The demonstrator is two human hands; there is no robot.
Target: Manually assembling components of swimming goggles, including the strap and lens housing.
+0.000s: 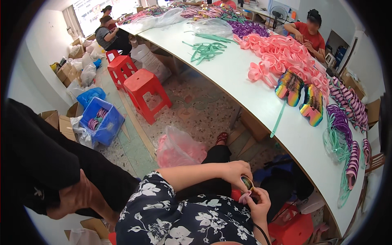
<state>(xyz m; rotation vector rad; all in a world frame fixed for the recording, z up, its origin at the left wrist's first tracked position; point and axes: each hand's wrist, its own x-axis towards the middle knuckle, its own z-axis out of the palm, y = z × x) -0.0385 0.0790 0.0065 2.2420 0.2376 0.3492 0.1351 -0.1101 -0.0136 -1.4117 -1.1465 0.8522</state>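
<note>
Close to my lap, my left hand (237, 172) is closed on the upper end of a small mirrored goggle lens (246, 182), dark with a yellowish rim. Below it, my right hand (259, 202) pinches a soft pink rubbery piece (244, 198) that meets the lens. My fingers cover much of both. On the white table (245, 69) to the right stand two stacks of rainbow mirrored lenses (289, 89). Beside them lies a big heap of pink goggle frames (281, 55). A single green strap (278, 119) rests near the table's edge.
Green straps (206, 51) and purple straps (249, 29) lie farther up the table. Bundled striped goggles (353, 163) line its right side. Red stools (147, 94), a blue crate (102, 121) and a bag of pink pieces (179, 147) stand on the floor. A person in black (49, 163) is close at left; others sit around the table.
</note>
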